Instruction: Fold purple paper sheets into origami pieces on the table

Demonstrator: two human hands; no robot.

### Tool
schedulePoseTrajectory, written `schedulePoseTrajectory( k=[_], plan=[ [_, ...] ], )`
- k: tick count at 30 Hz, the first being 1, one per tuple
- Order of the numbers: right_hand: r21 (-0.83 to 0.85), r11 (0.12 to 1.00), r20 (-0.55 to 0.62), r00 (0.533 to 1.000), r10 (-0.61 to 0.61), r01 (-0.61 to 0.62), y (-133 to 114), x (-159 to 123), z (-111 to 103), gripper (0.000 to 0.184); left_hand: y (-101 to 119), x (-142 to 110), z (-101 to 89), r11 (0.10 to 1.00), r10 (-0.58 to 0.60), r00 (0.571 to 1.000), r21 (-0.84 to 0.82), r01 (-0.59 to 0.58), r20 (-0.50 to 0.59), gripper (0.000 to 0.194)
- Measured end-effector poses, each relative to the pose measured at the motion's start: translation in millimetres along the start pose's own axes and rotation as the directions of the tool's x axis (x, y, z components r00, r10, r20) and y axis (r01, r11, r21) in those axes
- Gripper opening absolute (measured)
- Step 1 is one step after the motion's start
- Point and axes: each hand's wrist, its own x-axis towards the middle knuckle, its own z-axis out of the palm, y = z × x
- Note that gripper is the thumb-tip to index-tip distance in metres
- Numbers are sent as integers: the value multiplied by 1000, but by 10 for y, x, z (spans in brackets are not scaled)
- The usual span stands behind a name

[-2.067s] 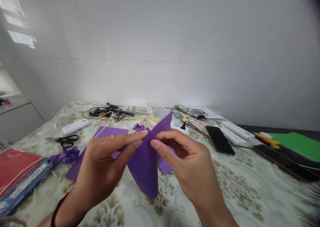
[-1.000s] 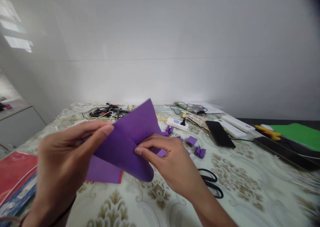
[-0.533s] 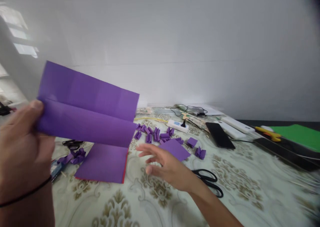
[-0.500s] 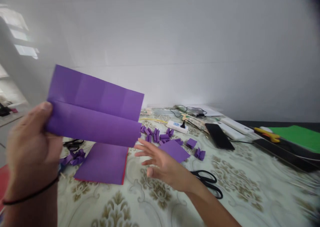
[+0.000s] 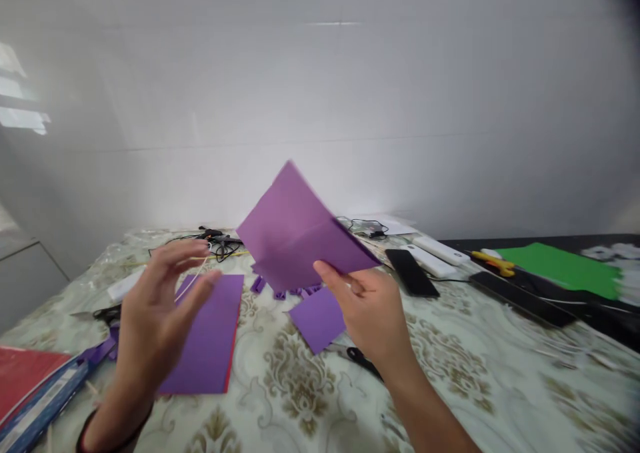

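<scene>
Pinched in my right hand is a purple sheet of paper, raised tilted above the table with one corner pointing up. My left hand is in the air at the left, fingers apart and curved, with nothing in it. Below and behind that hand lies a stack of purple paper with a red edge showing beneath. Under the held sheet, a smaller purple square rests on the cloth beside small folded purple pieces. Black-handled scissors are partly hidden by my right hand and wrist.
A patterned tablecloth covers the table. On the right are a black phone, white power banks, a yellow tool and green sheets. Dark cables lie at the back; a red packet is at left.
The purple sheet has passed from my left hand to my right and turned to a tilted position. My left hand has let go and opened. The view has shifted somewhat.
</scene>
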Motion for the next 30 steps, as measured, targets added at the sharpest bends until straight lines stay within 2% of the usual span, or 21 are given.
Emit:
schedulePoseTrajectory(
  k=[2,3,5,7,8,10,14,16,20,23,30],
  plan=[
    [-60,995,79,994,-79,84,-119,-39,8,35,139,-98,9,985,150,981,71,-159,124,35],
    [-96,985,144,981,-128,143,-162,-63,30,29,192,-144,20,982,165,971,60,-177,174,40],
    [-156,946,296,927,-230,284,-209,-113,80,22,254,-215,39,991,119,968,32,-130,221,40],
    [-177,902,419,859,-294,395,-216,-151,108,25,266,-248,42,998,54,973,5,-56,226,24],
    [-173,895,448,842,-300,411,-213,-165,111,25,264,-252,37,999,31,976,-3,-32,217,14],
    [-174,901,454,844,-285,397,-204,-184,100,27,259,-243,21,1000,6,980,-10,-4,198,5],
    [-184,922,397,884,-246,340,-222,-204,60,38,275,-215,0,1000,-20,978,-15,24,208,4],
    [-135,927,393,878,-273,349,-247,-208,53,41,281,-212,-7,999,-10,974,-32,18,226,3],
    [-14,940,447,843,-299,340,-282,-206,66,34,275,-223,-24,999,17,972,-42,-7,233,1],
    [0,947,446,848,-287,321,-276,-203,82,38,278,-225,-30,1000,8,974,-29,-1,225,2],
    [-107,964,439,881,-175,245,-257,-235,75,51,317,-181,-30,997,-71,941,1,75,331,23]
  ],
)
